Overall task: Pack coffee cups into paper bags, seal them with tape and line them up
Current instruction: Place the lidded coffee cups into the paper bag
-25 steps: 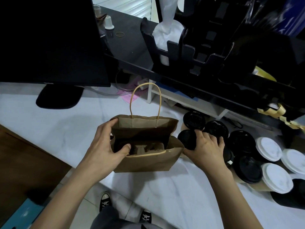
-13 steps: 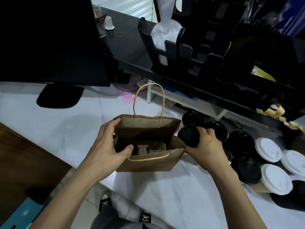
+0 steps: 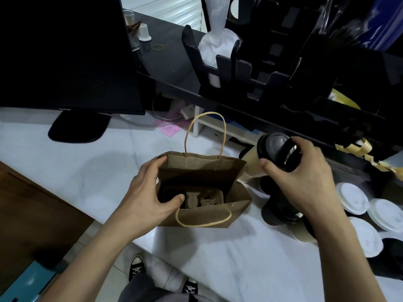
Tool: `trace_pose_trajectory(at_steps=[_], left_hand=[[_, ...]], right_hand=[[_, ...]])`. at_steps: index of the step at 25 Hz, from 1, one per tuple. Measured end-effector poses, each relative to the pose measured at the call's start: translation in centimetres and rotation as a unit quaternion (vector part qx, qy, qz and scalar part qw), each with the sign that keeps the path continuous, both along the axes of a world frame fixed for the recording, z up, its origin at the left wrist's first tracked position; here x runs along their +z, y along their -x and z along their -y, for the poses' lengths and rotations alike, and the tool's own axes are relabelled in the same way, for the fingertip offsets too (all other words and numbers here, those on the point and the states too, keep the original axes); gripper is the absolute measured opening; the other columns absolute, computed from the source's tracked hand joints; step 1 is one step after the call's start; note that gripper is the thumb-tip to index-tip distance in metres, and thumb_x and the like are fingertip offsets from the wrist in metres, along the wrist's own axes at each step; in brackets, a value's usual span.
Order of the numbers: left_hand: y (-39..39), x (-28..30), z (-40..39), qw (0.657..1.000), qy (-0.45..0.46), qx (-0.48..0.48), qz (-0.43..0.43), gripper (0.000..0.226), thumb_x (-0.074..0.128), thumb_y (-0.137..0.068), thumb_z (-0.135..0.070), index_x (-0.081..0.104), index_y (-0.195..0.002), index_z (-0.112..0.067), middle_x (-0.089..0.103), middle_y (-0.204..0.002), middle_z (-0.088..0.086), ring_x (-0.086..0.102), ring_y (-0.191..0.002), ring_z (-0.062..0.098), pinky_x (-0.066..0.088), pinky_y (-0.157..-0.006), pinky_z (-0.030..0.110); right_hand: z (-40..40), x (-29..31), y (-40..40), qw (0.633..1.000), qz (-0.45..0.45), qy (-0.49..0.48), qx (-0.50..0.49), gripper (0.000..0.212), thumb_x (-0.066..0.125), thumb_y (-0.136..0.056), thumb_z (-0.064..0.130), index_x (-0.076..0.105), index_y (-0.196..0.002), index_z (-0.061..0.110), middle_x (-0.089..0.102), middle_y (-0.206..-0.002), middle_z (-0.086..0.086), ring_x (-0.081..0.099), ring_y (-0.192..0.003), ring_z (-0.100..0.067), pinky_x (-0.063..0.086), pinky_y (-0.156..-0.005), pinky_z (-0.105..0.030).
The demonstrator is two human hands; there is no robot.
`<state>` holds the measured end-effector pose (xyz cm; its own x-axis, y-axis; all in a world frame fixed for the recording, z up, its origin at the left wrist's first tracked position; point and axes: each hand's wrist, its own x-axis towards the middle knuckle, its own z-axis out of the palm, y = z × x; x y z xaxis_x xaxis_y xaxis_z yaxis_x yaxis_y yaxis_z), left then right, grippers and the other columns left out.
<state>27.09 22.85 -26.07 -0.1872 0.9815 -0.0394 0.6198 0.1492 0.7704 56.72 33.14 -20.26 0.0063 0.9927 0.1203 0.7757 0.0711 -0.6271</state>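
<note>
At the centre of the frame the left hand [image 3: 150, 199] pinches the left rim of the open brown paper bag with twine handles [image 3: 205, 192], thumb inside, fingers outside. The right hand [image 3: 305, 182], right of centre, clamps its fingers round a black-lidded tan paper coffee cup [image 3: 268, 153], tilted in the air just beside the bag. Held by the lid, the cup could slip free and spill, or catch the bag's right edge and miss the moulded cardboard cup tray [image 3: 202, 198] inside.

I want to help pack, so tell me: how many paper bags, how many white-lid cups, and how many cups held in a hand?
Paper bag: 1
White-lid cups: 3
Black-lid cup held in the right hand: 1
Total: 5
More black-lid cups stand under that hand, too hidden to count.
</note>
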Motion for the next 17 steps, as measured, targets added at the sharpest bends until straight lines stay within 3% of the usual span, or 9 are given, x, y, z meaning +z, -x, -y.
trace_pose_trajectory(at_steps=[3, 7, 10, 17], left_hand=[[0.1, 0.0, 0.1, 1.000, 0.014, -0.005, -0.012, 0.095, 0.076, -0.079, -0.049, 0.022, -0.156, -0.034, 0.026, -0.155, -0.013, 0.034, -0.138, 0.014, 0.033, -0.115, 0.031], [0.3, -0.1, 0.3, 1.000, 0.020, -0.004, -0.010, 0.100, 0.074, -0.077, -0.060, 0.019, -0.157, -0.036, 0.023, -0.155, -0.018, 0.032, -0.140, 0.013, 0.034, -0.114, 0.031], [0.3, 0.0, 0.4, 1.000, 0.025, -0.006, -0.012, 0.106, 0.069, -0.070, -0.072, 0.016, -0.156, -0.039, 0.020, -0.154, -0.023, 0.028, -0.142, 0.010, 0.033, -0.114, 0.032], [0.4, 0.3, 0.4, 0.999, 0.043, -0.009, -0.021, 0.124, 0.063, -0.054, -0.087, 0.010, -0.157, -0.043, 0.002, -0.159, -0.032, 0.016, -0.149, 0.008, 0.029, -0.116, 0.033]], right_hand=[[0.7, 1.6, 0.7, 0.998, -0.048, -0.038, 0.004, 0.088, 0.071, -0.070, 0.070, 0.040, -0.146, 0.037, 0.048, -0.137, 0.008, 0.051, -0.125, -0.017, 0.043, -0.093, -0.032], [1.9, 3.5, 1.5, 0.990, -0.115, -0.080, 0.017, 0.082, 0.070, -0.069, 0.071, 0.044, -0.142, 0.043, 0.049, -0.129, 0.021, 0.052, -0.111, 0.004, 0.035, -0.084, -0.013], [2.8, 4.4, 2.2, 0.984, -0.147, -0.085, 0.060, 0.073, 0.071, -0.070, 0.069, 0.048, -0.137, 0.048, 0.056, -0.125, 0.029, 0.053, -0.112, 0.016, 0.039, -0.084, -0.012], [3.2, 3.8, 4.6, 0.973, -0.090, 0.026, 0.211, 0.081, 0.069, -0.063, 0.070, 0.048, -0.137, 0.045, 0.057, -0.126, 0.026, 0.055, -0.118, 0.008, 0.043, -0.092, -0.013]])
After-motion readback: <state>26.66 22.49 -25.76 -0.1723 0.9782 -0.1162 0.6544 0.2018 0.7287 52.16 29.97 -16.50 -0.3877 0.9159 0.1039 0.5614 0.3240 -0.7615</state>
